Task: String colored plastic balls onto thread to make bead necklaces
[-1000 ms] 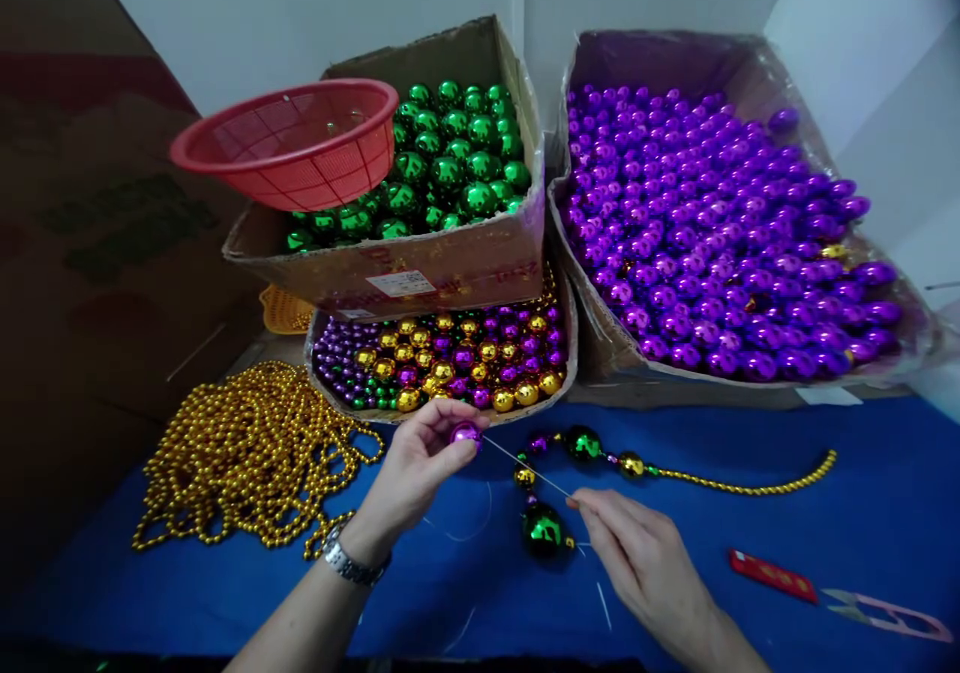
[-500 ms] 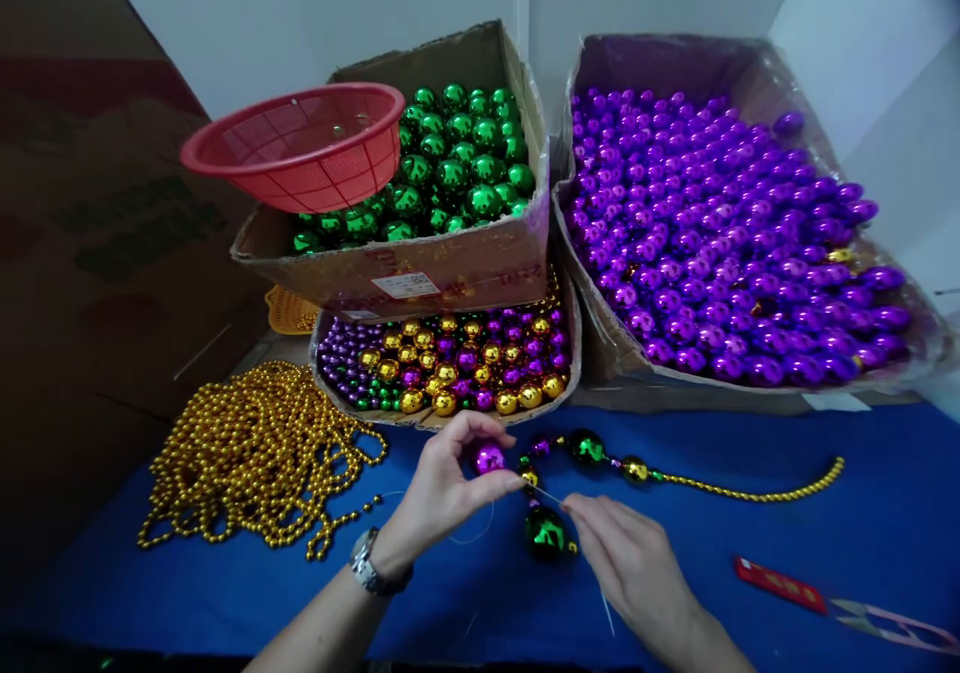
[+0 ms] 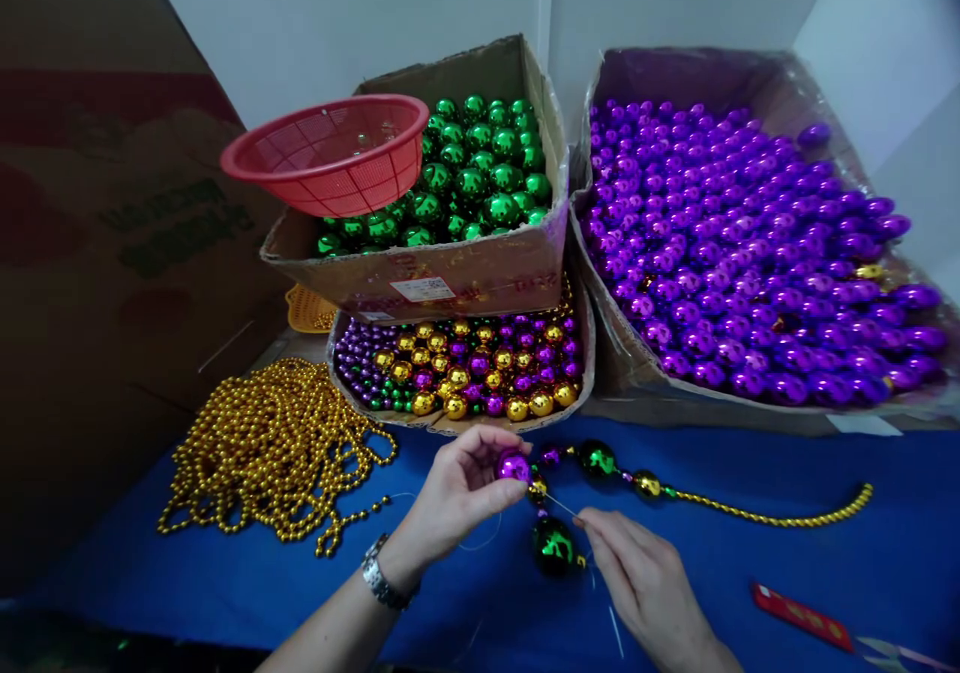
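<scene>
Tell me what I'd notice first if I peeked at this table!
The big box of shiny purple balls at the back right grabs the eye, with a box of green balls beside it on the left. A heap of gold bead strings lies on the blue table at the left. In front, the left hand pinches a purple ball while the right hand holds a thin thread.

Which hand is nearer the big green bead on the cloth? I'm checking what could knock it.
Right. The right hand lies just beside the big green bead; the left hand is up-left of it, pinching a purple bead.
</scene>
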A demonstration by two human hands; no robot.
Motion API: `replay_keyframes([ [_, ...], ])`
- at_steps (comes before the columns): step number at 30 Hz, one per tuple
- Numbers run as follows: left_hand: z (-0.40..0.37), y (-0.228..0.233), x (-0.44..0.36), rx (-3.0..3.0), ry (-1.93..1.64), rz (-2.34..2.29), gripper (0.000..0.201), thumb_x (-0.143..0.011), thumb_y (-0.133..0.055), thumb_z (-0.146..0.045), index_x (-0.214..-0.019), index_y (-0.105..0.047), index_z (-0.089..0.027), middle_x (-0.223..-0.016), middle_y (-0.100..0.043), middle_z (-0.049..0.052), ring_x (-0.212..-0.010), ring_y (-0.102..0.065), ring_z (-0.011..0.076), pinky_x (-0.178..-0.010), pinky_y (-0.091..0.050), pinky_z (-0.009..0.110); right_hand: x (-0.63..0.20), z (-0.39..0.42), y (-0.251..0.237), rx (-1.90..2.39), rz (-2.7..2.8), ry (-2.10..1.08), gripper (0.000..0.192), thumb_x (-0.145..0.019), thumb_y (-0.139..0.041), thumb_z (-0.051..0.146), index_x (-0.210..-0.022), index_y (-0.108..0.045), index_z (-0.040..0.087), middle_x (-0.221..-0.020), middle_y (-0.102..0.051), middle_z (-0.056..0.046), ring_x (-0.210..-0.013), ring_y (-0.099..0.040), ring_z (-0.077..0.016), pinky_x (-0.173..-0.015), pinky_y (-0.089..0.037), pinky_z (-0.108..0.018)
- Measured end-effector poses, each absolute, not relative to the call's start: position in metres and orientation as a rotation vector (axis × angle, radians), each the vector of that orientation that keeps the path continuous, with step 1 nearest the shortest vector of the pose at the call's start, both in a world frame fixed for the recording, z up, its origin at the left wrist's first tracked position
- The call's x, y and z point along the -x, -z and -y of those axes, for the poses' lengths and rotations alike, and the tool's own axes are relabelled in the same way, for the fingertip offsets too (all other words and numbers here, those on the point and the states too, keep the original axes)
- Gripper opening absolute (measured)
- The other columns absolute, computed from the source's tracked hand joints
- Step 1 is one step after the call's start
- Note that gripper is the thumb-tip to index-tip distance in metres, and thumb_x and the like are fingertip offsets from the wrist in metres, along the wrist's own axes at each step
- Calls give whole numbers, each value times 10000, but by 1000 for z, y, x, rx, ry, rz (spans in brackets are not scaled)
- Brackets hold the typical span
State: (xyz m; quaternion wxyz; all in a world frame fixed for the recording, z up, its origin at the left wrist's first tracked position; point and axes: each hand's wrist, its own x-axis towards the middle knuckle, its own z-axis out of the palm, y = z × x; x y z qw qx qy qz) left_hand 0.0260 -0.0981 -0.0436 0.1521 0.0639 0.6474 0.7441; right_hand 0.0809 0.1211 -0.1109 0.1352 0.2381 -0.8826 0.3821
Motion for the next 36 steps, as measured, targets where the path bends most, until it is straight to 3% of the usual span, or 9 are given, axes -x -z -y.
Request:
replay_keyframes([
  [8,100,41,-31,-334,-1986,-1874,385,-760,-679,-259,-1106,-542,-160,-1091,-631,109,-902,-616,187,-791,-500,316,-81,-120,113,-692,2545,-1200,213,-943,-382,193,-1047,-566,215,-874,-672,-50,-772,-664,-172,-684,-537,-245],
  [12,127,32,-15,-383,-1759,-2492,267,-857,-545,-309,-1086,-563,-171,-1054,-636,92,-928,-605,190,-797,-494,308,-81,-126,118,-662,2542,-1203,197,-934,-409,217,-1046,-570,220,-779,-663,-42,-756,-679,-184,-614,-552,-207],
  [16,179,27,20,-236,-616,-3295,239,-893,-445,-302,-1043,-577,-173,-1043,-635,101,-964,-579,211,-843,-453,316,-82,-129,120,-673,2527,-1228,199,-931,-413,230,-1051,-571,223,-703,-640,-32,-738,-683,-188,-570,-554,-191],
  [17,191,28,30,-145,-270,-3327,242,-895,-418,-287,-1040,-576,-175,-1024,-639,105,-963,-575,223,-840,-448,327,-82,-128,120,-671,2530,-1232,197,-933,-408,227,-1043,-571,222,-700,-637,-31,-727,-681,-184,-576,-555,-193],
  [19,211,32,47,-47,-26,-3301,221,-862,-439,-248,-990,-595,-159,-944,-651,129,-926,-580,262,-794,-454,355,-82,-126,121,-672,2541,-1226,197,-936,-399,220,-1039,-568,218,-716,-639,-34,-711,-676,-177,-595,-555,-199],
  [24,225,47,68,-24,50,-3224,224,-774,-476,-157,-947,-617,-164,-861,-658,131,-869,-605,294,-705,-468,356,-79,-119,119,-692,2524,-1196,201,-938,-389,192,-1059,-550,200,-828,-663,-67,-729,-665,-182,-634,-541,-238],
  [30,224,53,73,-23,-98,-3205,328,-731,-426,-67,-962,-640,-160,-946,-630,125,-808,-633,247,-730,-468,340,-80,-116,115,-686,2527,-1245,202,-943,-380,169,-1049,-547,204,-856,-665,-61,-738,-662,-174,-621,-527,-230],
  [33,223,46,73,-50,-279,-3200,246,-717,-470,-91,-853,-668,-140,-929,-636,130,-835,-625,259,-764,-465,344,-80,-114,115,-669,2527,-1258,204,-944,-378,170,-1031,-558,208,-850,-659,-55,-739,-656,-170,-630,-525,-230],
  [36,208,39,62,-96,-519,-3186,208,-787,-497,-199,-907,-663,-159,-908,-662,97,-842,-624,235,-759,-480,317,-80,-112,114,-663,2516,-1294,206,-944,-381,167,-1037,-559,210,-801,-645,-37,-722,-649,-161,-632,-520,-227],
])
